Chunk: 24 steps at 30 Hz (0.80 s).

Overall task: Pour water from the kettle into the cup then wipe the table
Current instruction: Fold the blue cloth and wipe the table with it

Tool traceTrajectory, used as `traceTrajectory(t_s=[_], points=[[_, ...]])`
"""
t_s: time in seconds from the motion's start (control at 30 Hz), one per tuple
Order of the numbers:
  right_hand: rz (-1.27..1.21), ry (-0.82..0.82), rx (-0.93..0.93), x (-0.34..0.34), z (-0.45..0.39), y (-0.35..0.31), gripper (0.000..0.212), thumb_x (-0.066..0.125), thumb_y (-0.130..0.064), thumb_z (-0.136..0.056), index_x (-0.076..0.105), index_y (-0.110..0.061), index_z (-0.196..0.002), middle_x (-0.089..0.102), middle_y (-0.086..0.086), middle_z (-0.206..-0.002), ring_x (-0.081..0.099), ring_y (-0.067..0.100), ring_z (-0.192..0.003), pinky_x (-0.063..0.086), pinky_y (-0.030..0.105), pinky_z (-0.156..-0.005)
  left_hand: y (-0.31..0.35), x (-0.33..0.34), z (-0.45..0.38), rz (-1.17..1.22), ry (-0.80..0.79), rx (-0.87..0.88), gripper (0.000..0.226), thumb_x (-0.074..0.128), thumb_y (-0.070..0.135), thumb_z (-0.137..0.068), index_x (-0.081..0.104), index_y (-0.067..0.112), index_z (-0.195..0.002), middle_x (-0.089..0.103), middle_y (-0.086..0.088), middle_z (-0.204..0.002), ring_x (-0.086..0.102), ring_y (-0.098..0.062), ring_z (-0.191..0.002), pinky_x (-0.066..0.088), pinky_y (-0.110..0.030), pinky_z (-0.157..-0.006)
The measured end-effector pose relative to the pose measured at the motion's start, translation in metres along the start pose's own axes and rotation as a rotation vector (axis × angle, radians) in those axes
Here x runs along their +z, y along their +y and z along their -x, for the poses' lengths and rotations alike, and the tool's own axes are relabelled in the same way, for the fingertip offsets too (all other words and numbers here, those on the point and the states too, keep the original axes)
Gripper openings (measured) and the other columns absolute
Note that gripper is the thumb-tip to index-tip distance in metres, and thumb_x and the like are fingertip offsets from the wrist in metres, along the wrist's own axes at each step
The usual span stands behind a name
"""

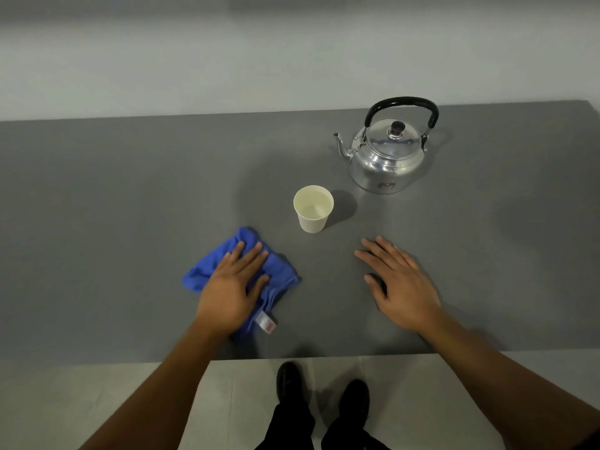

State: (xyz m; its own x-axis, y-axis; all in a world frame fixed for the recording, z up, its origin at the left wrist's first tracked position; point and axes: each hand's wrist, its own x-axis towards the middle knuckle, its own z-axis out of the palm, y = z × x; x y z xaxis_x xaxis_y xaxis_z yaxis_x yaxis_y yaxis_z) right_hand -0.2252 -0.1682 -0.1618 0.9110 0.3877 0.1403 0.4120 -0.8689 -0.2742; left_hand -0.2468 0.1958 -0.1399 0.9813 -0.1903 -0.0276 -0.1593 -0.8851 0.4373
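A shiny metal kettle (388,157) with a black handle stands upright at the back right of the grey table (113,206), spout pointing left. A white paper cup (313,209) stands in front of it, to its left, with clear water inside. A crumpled blue cloth (282,274) with a small white tag lies near the front edge. My left hand (235,287) lies flat on the cloth, fingers spread, pressing it to the table. My right hand (399,284) rests palm down on the bare table, below and right of the cup, holding nothing.
The table's front edge (292,357) runs just behind my wrists. Beyond it are a pale floor and my two black shoes (321,394). A light wall rises behind the table's far edge.
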Motion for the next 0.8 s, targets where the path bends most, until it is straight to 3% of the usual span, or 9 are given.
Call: traceTrajectory(t_s=[0.1,0.23,0.37,0.47,0.6,0.7,0.8], points=[[0.007,-0.014,-0.001,-0.001,0.001,0.001,0.050,0.042,-0.040,-0.103,0.042,-0.031,-0.152,0.034,-0.011,-0.163,0.016,0.010,-0.155,0.025,0.043,-0.123,0.022,0.011,-0.039,-0.066,0.005,-0.127,0.059,0.040,0.050,-0.107,0.034,0.027,-0.161,0.028,0.008,-0.169,0.009,-0.019,-0.161,0.007,-0.038,-0.131],[0.008,-0.018,0.003,0.000,0.001,0.004,0.051,0.041,-0.041,-0.102,0.040,-0.033,-0.152,0.032,-0.012,-0.164,0.015,0.009,-0.155,0.024,0.042,-0.123,0.055,0.029,-0.051,-0.089,-0.041,-0.070,0.062,0.029,0.057,-0.108,0.025,0.030,-0.164,0.018,0.010,-0.172,0.000,-0.017,-0.161,-0.006,-0.032,-0.128],[0.005,-0.008,-0.003,0.002,0.001,0.006,0.051,0.043,-0.041,-0.101,0.041,-0.032,-0.152,0.033,-0.011,-0.163,0.016,0.009,-0.155,0.025,0.042,-0.122,0.068,0.037,-0.010,-0.062,-0.151,0.134,0.062,0.025,0.062,-0.106,0.029,0.035,-0.162,0.019,0.015,-0.170,0.001,-0.015,-0.161,0.007,-0.043,-0.131],[0.006,-0.013,-0.003,0.003,0.000,0.005,0.051,0.041,-0.041,-0.102,0.039,-0.034,-0.152,0.031,-0.013,-0.164,0.014,0.009,-0.155,0.024,0.042,-0.123,0.034,0.022,0.012,-0.009,-0.146,0.239,0.055,0.041,0.054,-0.105,0.042,0.034,-0.157,0.030,0.016,-0.167,0.014,-0.015,-0.160,0.014,-0.042,-0.130],[0.009,-0.031,0.003,0.002,-0.001,0.005,0.050,0.039,-0.042,-0.103,0.039,-0.033,-0.152,0.031,-0.013,-0.164,0.014,0.009,-0.155,0.023,0.042,-0.123,0.007,0.005,-0.014,-0.029,-0.045,0.051,0.055,0.050,0.046,-0.106,0.041,0.028,-0.158,0.034,0.010,-0.166,0.015,-0.019,-0.159,0.016,-0.049,-0.130],[0.018,-0.042,0.006,0.001,-0.001,0.005,0.050,0.038,-0.044,-0.103,0.038,-0.035,-0.153,0.031,-0.014,-0.164,0.012,0.007,-0.155,0.021,0.040,-0.124,0.030,0.018,-0.041,-0.105,-0.032,-0.081,0.060,0.039,0.053,-0.107,0.030,0.031,-0.162,0.024,0.011,-0.170,0.004,-0.016,-0.160,-0.002,-0.036,-0.129],[0.012,-0.048,0.011,-0.001,-0.001,0.003,0.051,0.037,-0.044,-0.103,0.038,-0.035,-0.153,0.030,-0.013,-0.164,0.011,0.007,-0.155,0.019,0.039,-0.125,0.055,0.031,-0.048,-0.121,-0.042,-0.048,0.063,0.030,0.058,-0.107,0.025,0.031,-0.163,0.020,0.010,-0.171,-0.001,-0.016,-0.160,-0.007,-0.032,-0.127]])
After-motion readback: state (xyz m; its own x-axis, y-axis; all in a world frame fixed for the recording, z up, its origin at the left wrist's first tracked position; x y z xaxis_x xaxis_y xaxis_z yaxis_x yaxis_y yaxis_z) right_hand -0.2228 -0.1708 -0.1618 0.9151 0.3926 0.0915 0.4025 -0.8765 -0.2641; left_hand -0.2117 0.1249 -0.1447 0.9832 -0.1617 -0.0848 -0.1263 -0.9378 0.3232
